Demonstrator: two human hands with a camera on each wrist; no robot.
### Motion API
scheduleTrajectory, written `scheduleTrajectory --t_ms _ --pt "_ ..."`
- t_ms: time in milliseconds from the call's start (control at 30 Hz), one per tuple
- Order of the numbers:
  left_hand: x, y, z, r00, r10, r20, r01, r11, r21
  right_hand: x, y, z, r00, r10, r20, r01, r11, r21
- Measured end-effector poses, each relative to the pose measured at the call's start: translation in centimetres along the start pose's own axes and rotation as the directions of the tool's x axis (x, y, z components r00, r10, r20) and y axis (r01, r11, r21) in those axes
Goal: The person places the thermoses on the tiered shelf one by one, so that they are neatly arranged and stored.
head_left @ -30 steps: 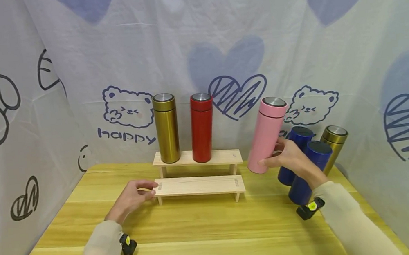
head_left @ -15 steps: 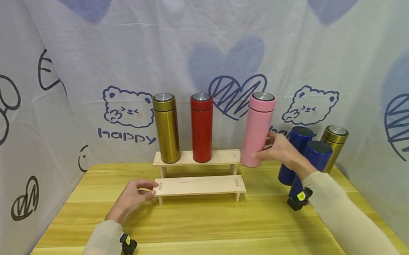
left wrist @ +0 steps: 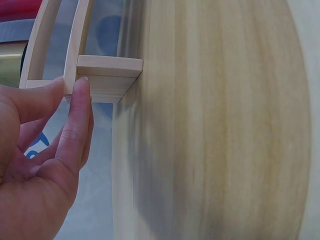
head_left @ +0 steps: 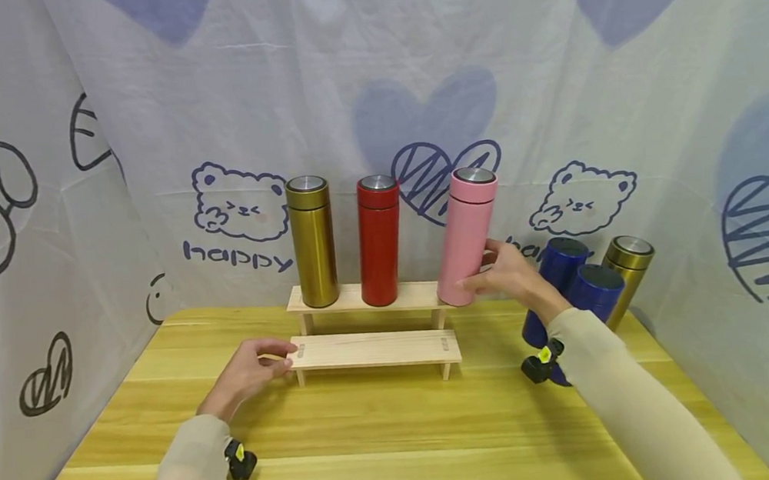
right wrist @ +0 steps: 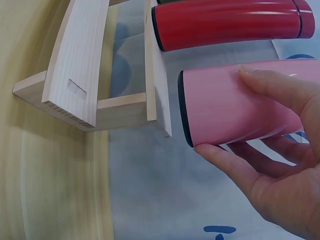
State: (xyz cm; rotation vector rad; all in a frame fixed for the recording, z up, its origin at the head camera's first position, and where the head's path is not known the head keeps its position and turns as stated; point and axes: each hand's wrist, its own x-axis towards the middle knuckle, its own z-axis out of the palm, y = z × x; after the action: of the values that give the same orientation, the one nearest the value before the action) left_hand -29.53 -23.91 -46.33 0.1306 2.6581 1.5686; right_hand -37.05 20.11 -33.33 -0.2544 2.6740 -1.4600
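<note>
My right hand (head_left: 509,278) grips the lower part of a pink thermos bottle (head_left: 466,240), tilted slightly, over the right end of the wooden two-step rack's upper board (head_left: 417,292). In the right wrist view a gap shows between the bottle's dark base (right wrist: 185,109) and that board. A gold thermos (head_left: 314,247) and a red thermos (head_left: 381,244) stand upright on the upper board. With thumb and fingertips my left hand (head_left: 247,373) pinches the left end of the lower board (head_left: 374,348); the left wrist view shows the fingertips (left wrist: 82,87) on the wood.
Two blue thermos bottles (head_left: 594,293) and another gold one (head_left: 630,263) stand on the table (head_left: 376,442) at the right, partly behind my right forearm. A printed cloth (head_left: 316,107) hangs close behind the rack and along both sides.
My right hand has carried the pink thermos left and slightly up, from beside the rack to over the upper board's right end, and it leans less. The left hand stays put.
</note>
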Motion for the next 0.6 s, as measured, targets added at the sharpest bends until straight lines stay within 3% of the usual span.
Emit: scheduleTrajectory --t_ms 600 --pt "-0.1 0.0 -0.1 1.0 -0.007 0.011 0.007 1.0 -0.012 2.1 -0.8 2.2 1.0 0.012 -0.007 -0.012 0.999 0.032"
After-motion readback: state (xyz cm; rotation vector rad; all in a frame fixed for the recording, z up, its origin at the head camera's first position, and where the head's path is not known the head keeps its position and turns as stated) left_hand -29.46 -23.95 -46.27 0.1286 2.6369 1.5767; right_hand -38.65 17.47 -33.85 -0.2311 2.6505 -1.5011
